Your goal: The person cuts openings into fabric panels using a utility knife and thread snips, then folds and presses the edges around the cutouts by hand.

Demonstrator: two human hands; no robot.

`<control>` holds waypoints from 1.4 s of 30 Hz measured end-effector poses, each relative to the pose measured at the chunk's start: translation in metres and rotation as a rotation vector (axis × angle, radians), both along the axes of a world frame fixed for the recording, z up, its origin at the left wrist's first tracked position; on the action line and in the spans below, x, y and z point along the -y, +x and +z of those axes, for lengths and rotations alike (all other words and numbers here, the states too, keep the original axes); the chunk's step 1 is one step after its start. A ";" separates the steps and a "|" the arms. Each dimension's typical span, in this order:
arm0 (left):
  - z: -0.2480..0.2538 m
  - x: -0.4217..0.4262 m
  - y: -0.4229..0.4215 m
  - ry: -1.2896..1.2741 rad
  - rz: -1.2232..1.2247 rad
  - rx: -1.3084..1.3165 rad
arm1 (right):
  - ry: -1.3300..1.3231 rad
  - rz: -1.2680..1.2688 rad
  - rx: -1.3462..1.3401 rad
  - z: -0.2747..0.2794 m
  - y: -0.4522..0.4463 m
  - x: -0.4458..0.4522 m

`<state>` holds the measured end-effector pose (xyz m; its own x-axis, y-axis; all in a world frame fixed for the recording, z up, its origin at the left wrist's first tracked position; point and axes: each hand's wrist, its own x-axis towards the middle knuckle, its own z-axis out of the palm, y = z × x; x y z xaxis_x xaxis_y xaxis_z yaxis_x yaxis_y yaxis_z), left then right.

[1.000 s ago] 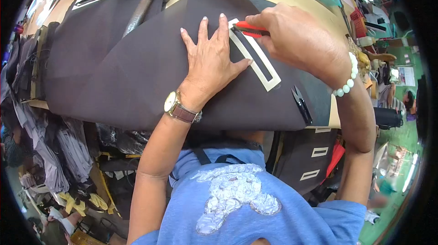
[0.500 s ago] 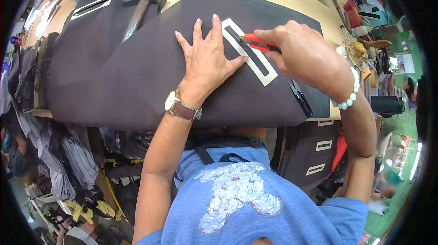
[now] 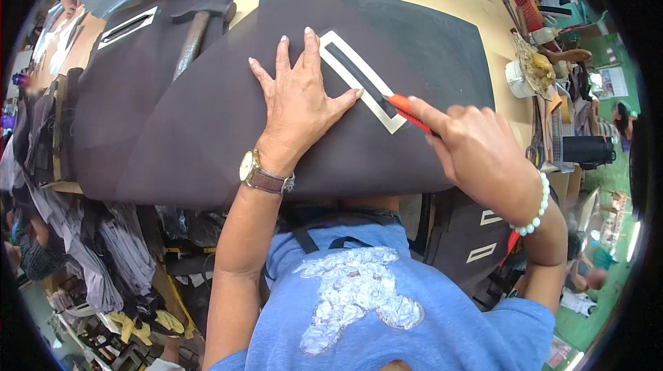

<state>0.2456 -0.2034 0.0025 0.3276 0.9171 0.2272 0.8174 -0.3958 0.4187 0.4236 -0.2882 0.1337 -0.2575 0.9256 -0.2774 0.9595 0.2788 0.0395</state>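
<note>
My left hand (image 3: 297, 101) lies flat with spread fingers on dark brown fabric (image 3: 207, 108). Its thumb and index finger touch the edge of a white rectangular frame (image 3: 376, 110) on the cloth. In my right hand (image 3: 483, 146) is an orange utility knife (image 3: 412, 115), gripped with the index finger along its top. The knife's tip is inside the frame's long slot, towards the lower right end. Beneath the fabric's right part lies a dark cutting mat (image 3: 442, 46).
A hammer (image 3: 193, 36) rests on the cloth at the upper left, near another piece with a white frame (image 3: 128, 27). A white cup (image 3: 516, 79) stands at the table's right side. At the far upper left another person's hand (image 3: 69, 5) shows.
My right hand has drawn the knife down and right along the slot, from its upper part towards its lower end. My left hand stays on the fabric; the whole view has shifted slightly.
</note>
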 end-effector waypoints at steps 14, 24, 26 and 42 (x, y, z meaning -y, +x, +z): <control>0.018 -0.025 -0.094 -0.053 0.437 -0.219 | 0.120 -0.737 -0.899 -0.034 0.066 0.018; -0.001 -0.026 -0.106 0.188 0.345 -0.006 | 0.916 -0.400 -0.129 -0.096 0.098 0.013; 0.014 -0.032 -0.100 -0.039 0.402 0.452 | 0.640 -0.514 -0.414 -0.081 0.079 0.030; 0.024 -0.025 -0.044 -1.053 0.188 1.311 | 0.269 -0.492 -1.633 -0.086 0.016 0.010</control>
